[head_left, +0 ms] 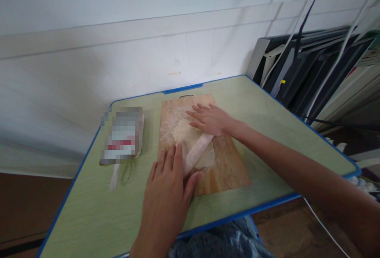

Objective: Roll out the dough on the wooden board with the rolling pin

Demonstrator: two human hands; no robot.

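While the rolling pin (pixel 198 153) lies aslant over the dough (pixel 181 132), its ends toward 7 and 1 o'clock, both hands are opened out flat on it, neither curled into a grip. The left hand (pixel 168 188), at 7 o'clock, points its straight fingers toward 12, the thumb spread aside; the right hand (pixel 213 121), at 1 o'clock, fans its fingers toward 10, forearm reaching in from 4. The dough is a thin, pale, smooth, uneven round on a flour-dusted wooden board (pixel 222 178) with a metal handle (pixel 186 96) at 12. Around it spreads a greenish, blue-edged table (pixel 267 107); a blurred-out packet (pixel 121 135) lies at 9 o'clock.
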